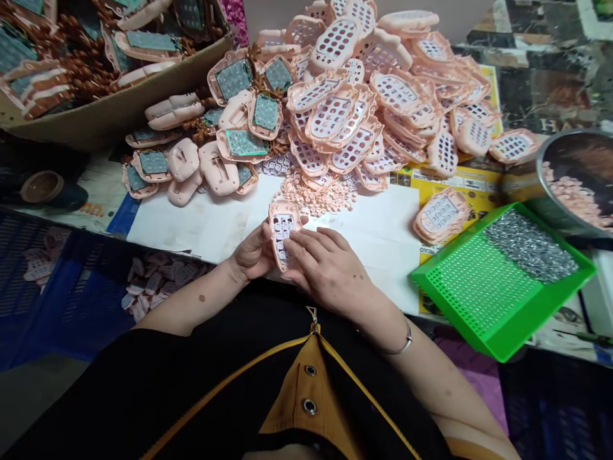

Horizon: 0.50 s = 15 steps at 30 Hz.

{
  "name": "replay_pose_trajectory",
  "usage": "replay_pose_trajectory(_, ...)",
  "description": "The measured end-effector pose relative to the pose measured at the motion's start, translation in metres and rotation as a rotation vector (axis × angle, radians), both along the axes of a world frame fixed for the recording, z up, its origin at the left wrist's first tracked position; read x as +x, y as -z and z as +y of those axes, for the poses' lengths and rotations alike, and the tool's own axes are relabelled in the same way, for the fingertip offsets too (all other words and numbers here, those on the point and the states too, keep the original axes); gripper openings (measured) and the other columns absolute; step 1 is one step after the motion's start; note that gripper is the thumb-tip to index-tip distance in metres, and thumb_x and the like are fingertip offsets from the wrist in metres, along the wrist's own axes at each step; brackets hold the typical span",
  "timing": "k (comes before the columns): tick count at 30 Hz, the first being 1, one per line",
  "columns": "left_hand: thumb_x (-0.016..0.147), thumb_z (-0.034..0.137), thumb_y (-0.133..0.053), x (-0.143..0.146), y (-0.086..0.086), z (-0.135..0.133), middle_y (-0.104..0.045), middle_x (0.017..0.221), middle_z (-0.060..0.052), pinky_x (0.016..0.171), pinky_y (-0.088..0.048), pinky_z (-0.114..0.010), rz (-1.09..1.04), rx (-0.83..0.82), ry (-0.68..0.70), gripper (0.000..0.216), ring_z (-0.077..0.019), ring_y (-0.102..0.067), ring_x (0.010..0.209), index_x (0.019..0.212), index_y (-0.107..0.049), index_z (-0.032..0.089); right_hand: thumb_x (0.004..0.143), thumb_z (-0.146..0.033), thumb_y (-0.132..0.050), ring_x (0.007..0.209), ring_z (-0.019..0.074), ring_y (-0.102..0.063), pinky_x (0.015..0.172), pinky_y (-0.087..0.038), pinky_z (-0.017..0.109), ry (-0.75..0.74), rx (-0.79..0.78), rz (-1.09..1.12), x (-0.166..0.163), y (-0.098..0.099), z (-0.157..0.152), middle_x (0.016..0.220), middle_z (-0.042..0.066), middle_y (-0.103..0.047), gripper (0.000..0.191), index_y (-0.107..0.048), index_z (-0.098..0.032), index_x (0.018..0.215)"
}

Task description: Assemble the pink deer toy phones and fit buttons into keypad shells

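My left hand grips a pink plastic shell with a grid of holes, held tilted above the table's front edge. Pale key pieces sit in several of its holes. My right hand lies over the shell's right side, its fingertips on the inner face; whether they pinch a small piece is hidden. Just beyond the shell is a heap of small pink parts. Behind it rises a large pile of similar pink shells.
A green perforated tray with metal screws stands at right, beside a metal bowl of pink pieces. Shells with circuit boards lie at left, near a full cardboard box. Blue crates stand below the table's left side.
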State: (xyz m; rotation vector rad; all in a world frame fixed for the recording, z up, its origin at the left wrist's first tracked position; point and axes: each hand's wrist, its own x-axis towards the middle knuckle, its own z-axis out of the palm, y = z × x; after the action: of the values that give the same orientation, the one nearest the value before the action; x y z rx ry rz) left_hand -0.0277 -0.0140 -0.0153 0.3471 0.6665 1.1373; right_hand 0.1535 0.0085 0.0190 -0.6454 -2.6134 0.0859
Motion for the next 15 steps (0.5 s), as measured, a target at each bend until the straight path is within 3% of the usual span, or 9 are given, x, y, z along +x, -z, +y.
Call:
replay_pose_trajectory(7,0.056,0.060,-0.092,0.000,-0.001,-0.001,-0.071,0.129,-0.014,0.111,-0.049,-0.046,-0.048,0.002,0.041,0.083,-0.0383,-0.047,0.144,0.121,-0.067,0.016,0.100,-0.055,-0.047,0.130,0.0304,-0.061,0.112,-0.042,0.046,0.000,-0.021,-0.033,0.003,0.009,0.000,0.138,0.021,-0.068,0.060,-0.061,-0.010,0.137)
replay_pose_trajectory(12,0.054,0.064,-0.091,-0.002,-0.003,0.000,-0.076,0.116,-0.010,0.093,-0.058,-0.034,-0.058,-0.030,0.042,0.080,-0.0300,-0.069,0.119,0.115,-0.072,0.016,0.098,-0.063,-0.042,0.141,0.0324,-0.052,0.117,-0.036,0.050,-0.041,-0.026,-0.022,0.002,0.013,-0.009,0.147,0.023,-0.059,0.074,-0.054,-0.006,0.143)
replay_pose_trajectory(15,0.055,0.065,-0.090,-0.003,-0.003,0.001,-0.076,0.117,-0.010,0.089,-0.059,-0.035,-0.047,-0.038,0.010,0.078,-0.0284,-0.073,0.108,0.115,-0.072,0.018,0.098,-0.067,-0.038,0.146,0.0320,-0.046,0.118,-0.035,0.053,-0.063,-0.097,-0.013,0.008,0.018,-0.001,0.152,0.021,-0.055,0.077,-0.048,-0.010,0.149)
